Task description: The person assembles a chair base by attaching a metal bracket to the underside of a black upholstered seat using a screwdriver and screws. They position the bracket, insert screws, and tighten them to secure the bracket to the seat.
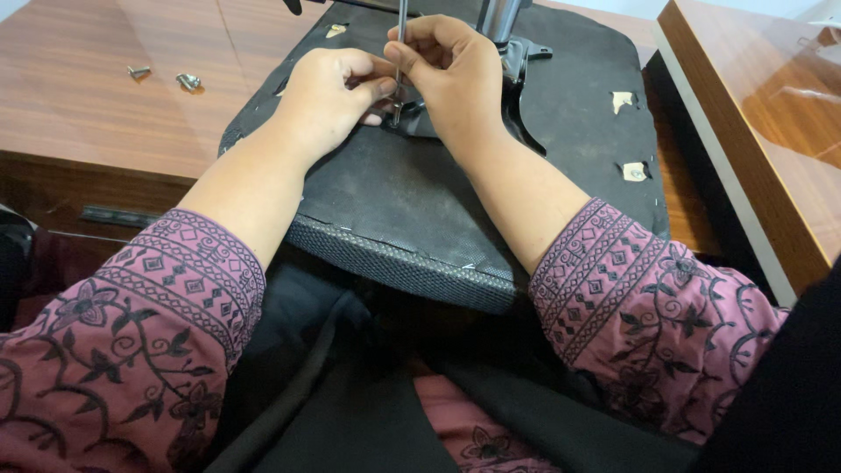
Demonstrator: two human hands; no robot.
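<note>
Step in hand, as judged: driving a fastener into the metal bracket point(517, 83) on the underside of an upturned chair seat point(412, 201) with a thin metal key point(401, 52); the fastener itself is hidden under the fingers.

Hands: right hand point(451, 74) pinched around the upright shaft of the key, fingers curled tight; left hand point(328, 96) curled just beside it, fingertips touching the lower end of the key near the seat; both are grasping, neither lies loose.

To do it well (judgement): hold the key upright and fully seated in the fastener head before turning; a tilted key may slip and round the socket; let the left hand steady the tip while the right hand turns; press the seat against the lap and desk edge so it does not swing; start the thread gently, tighten firmly only once it runs straight.

Seat: black, dusty fabric underside facing up; textured mesh edge toward the person; small tan patches point(632, 171) at torn spots on the right; it rests on the brown wooden desk point(105, 105) and overhangs the lap.

Spare screws point(187, 81) lie on the desk, well apart to the left; a second wooden surface point(771, 114) stands at right.
</note>
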